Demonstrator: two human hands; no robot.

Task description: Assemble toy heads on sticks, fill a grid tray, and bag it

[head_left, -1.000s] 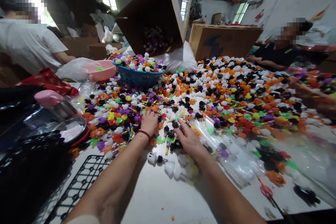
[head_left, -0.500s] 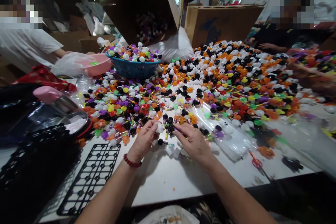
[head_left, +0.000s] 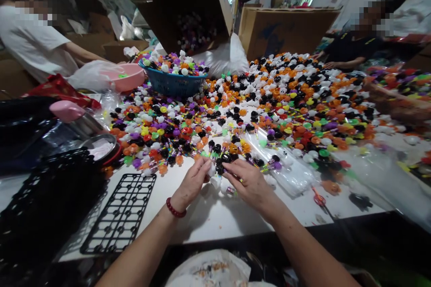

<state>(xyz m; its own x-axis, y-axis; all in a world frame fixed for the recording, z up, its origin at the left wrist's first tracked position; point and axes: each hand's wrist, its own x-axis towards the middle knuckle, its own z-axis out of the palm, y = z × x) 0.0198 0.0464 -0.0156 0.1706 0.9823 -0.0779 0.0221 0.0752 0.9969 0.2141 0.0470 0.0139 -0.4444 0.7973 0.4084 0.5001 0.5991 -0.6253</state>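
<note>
Now our left hand [head_left: 192, 180] pinches a white piece [head_left: 212, 170] in its grip, over the worktop [head_left: 188, 228] and before the colourful heap [head_left: 292, 94]. Just beside it, our right hand [head_left: 251, 184] has its fingertips at a black piece [head_left: 221, 163]; whether that grip is clenched on it, we cannot tell. Past our hands stands a blue basket [head_left: 175, 84] piled with more pieces; a black lattice [head_left: 116, 212] lies to our left, clear bags [head_left: 292, 175] to our right. For markings, we see a blue smear on a carton [head_left: 289, 31], small yellow marks on a co-worker's dark shirt [head_left: 353, 49], and print on the pale cloth [head_left: 208, 276] at our lap, too blurred to read.
</note>
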